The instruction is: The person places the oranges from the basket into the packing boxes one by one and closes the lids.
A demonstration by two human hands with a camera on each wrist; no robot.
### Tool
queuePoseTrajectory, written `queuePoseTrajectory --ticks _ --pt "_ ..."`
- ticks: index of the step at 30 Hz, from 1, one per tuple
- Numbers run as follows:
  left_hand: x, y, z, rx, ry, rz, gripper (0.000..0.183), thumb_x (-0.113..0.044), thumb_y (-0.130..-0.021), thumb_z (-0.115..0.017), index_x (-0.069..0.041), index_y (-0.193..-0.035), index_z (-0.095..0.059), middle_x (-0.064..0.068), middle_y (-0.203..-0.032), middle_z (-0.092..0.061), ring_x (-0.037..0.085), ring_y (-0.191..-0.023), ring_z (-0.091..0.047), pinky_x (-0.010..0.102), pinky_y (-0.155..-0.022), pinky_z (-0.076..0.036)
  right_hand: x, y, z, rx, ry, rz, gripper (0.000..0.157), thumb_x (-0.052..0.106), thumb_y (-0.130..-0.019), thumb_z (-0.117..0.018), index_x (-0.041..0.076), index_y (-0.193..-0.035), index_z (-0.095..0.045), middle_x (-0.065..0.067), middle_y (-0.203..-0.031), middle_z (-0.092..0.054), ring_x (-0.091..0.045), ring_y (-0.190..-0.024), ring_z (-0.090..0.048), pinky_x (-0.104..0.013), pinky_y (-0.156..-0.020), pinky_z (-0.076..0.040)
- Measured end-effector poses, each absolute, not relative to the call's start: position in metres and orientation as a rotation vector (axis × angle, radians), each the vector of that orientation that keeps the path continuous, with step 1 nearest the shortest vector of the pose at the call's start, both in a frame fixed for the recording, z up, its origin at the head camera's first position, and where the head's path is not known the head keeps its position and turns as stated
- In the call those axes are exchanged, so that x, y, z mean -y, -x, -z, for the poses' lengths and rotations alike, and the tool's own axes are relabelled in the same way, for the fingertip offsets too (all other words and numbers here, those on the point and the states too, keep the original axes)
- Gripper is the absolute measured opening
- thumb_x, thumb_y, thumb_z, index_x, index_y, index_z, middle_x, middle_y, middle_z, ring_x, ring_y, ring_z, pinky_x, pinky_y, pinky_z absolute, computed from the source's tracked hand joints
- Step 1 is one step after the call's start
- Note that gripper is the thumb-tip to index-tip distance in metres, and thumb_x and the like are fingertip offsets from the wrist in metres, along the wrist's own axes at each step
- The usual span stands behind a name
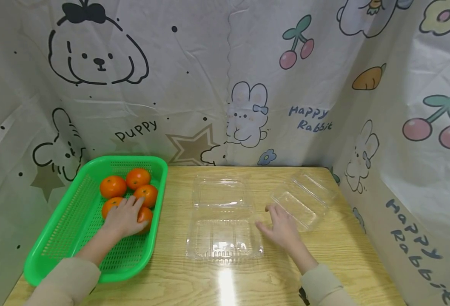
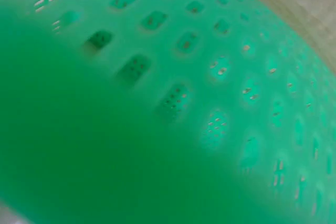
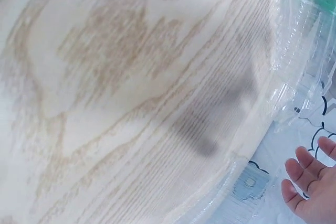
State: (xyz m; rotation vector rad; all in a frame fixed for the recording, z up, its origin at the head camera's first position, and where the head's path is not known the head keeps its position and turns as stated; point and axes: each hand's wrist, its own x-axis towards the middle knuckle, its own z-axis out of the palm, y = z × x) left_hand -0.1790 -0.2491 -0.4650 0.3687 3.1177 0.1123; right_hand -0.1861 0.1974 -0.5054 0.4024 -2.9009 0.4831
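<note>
Several orange mandarins [image 1: 113,187] lie in the green plastic basket [image 1: 163,178] at the left. My left hand [image 1: 121,219] reaches down into it, with thumb and fingers round the nearest mandarin [image 1: 145,216] on the right side. The palm's underside is hidden. An opened clear plastic clamshell box [image 1: 230,240] lies mid-table. Beside its right edge, my right hand [image 1: 282,225] hovers with fingers spread and nothing in them. The right wrist view also catches those fingers [image 3: 310,182]. Only the basket's perforated wall [image 2: 205,66] fills the left wrist view, blurred.
A second clear plastic box [image 1: 301,202] lies open and angled at the table's back right, just beyond my right hand. The wooden table [image 1: 179,280] ends against a printed cloth [image 1: 194,97] that hangs at the back and on both sides.
</note>
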Motion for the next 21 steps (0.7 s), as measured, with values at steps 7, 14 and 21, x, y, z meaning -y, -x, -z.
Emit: queuePoseTrajectory --ticks 7,14,21 --pt "0.249 0.176 0.469 -3.116 -0.382 -0.118 0.068 -0.037 -0.077 -0.062 0.004 -0.129 -0.044 0.027 -0.125 -0.043 0.045 -0.109 -0.042 0.059 -0.079 -0.041 -0.194 0.182 0.510 2.948 -0.378 -0.497 0.050 0.048 -0.081 -0.060 0.009 -0.111 -0.051 -0.011 -0.103 -0.057 -0.031 -0.089 -0.056 -0.048 -0.077 -0.044" --pt "0.248 0.177 0.475 -3.102 -0.378 -0.147 0.069 -0.035 -0.077 -0.062 0.004 -0.130 -0.043 0.029 -0.128 -0.041 0.047 -0.112 -0.040 0.061 -0.085 -0.037 -0.193 0.181 0.515 2.976 -0.405 -0.458 0.050 0.048 -0.082 -0.059 0.007 -0.110 -0.051 -0.011 -0.103 -0.058 -0.029 -0.088 -0.056 -0.045 -0.074 -0.045" --pt "0.247 0.177 0.481 -3.104 -0.392 -0.143 0.068 -0.034 -0.077 -0.063 0.004 -0.129 -0.043 0.028 -0.126 -0.042 0.045 -0.108 -0.042 0.057 -0.081 -0.041 -0.193 0.180 0.518 3.007 -0.425 -0.429 0.050 0.049 -0.081 -0.059 0.008 -0.108 -0.051 -0.010 -0.100 -0.056 -0.024 -0.081 -0.054 -0.042 -0.071 -0.045"
